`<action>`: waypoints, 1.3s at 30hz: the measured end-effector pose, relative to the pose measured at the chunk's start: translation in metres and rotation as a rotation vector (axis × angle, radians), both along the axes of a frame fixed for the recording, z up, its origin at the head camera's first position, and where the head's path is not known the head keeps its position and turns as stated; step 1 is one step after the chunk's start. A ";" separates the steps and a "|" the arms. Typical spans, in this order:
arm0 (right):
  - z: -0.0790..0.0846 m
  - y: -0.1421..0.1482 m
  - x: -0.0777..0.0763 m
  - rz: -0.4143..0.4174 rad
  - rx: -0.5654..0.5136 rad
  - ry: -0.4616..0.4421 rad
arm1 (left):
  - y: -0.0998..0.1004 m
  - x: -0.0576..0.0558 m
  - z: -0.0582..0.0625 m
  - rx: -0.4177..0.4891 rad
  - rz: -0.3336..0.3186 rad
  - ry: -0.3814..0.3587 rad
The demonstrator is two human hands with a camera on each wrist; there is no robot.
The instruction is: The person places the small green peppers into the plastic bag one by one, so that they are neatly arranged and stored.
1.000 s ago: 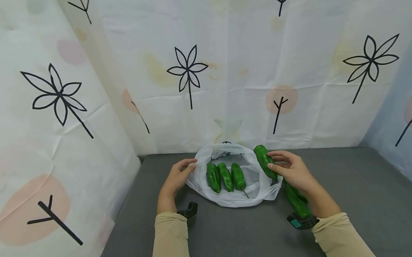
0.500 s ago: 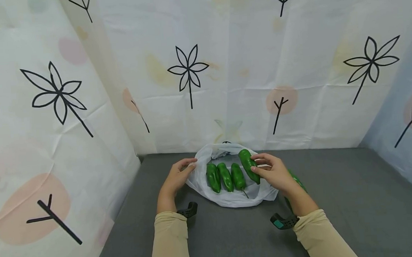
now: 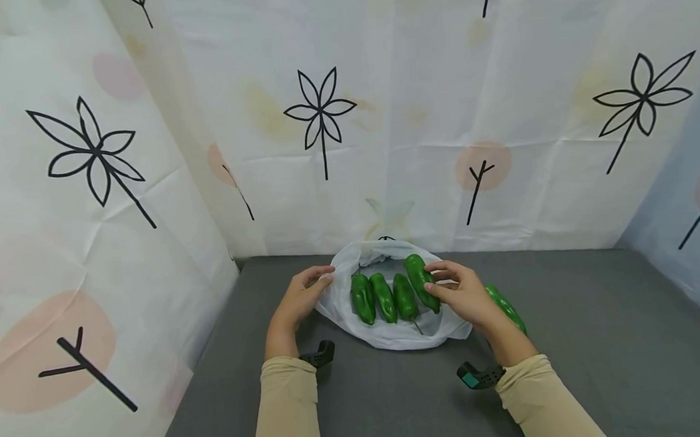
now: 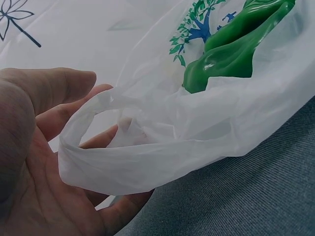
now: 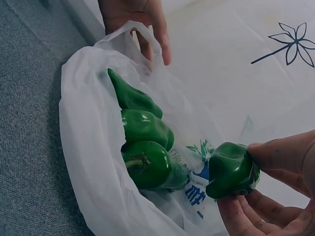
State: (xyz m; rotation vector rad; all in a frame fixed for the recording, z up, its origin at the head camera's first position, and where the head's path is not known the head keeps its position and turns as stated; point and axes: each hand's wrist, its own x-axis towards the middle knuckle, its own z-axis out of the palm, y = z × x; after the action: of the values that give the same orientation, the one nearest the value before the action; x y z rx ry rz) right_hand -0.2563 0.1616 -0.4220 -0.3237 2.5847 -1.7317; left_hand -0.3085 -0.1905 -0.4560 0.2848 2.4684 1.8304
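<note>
A white plastic bag (image 3: 393, 340) lies with its mouth open on the grey table. Three green peppers (image 3: 383, 298) sit side by side inside it. My right hand (image 3: 466, 295) pinches another green pepper (image 5: 231, 169) between thumb and fingers, above the right part of the bag's opening. At the bag's left edge is my left hand (image 3: 297, 302). Its fingers reach behind the bag's handle loop (image 4: 118, 169) in the left wrist view, the thumb extended and apart from the plastic.
One more green pepper (image 3: 506, 308) lies on the table to the right, partly hidden by my right forearm. Behind the table (image 3: 397, 403) hangs a white patterned cloth (image 3: 407, 168), close to the bag's far side. Cloth also stands at both sides.
My right hand has carried its pepper leftward from the bag's right edge to over the opening, then nearly stopped. The left hand has stayed at the bag's left edge.
</note>
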 end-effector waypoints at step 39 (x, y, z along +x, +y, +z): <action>-0.010 0.000 -0.004 0.024 0.097 0.020 | 0.003 -0.001 -0.001 -0.043 0.012 -0.010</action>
State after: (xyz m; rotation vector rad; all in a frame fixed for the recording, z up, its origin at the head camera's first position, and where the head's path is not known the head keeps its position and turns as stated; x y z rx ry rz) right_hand -0.2605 0.1620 -0.4316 -0.3697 2.6555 -1.5971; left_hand -0.3094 -0.1872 -0.4569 0.2584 2.5041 1.7767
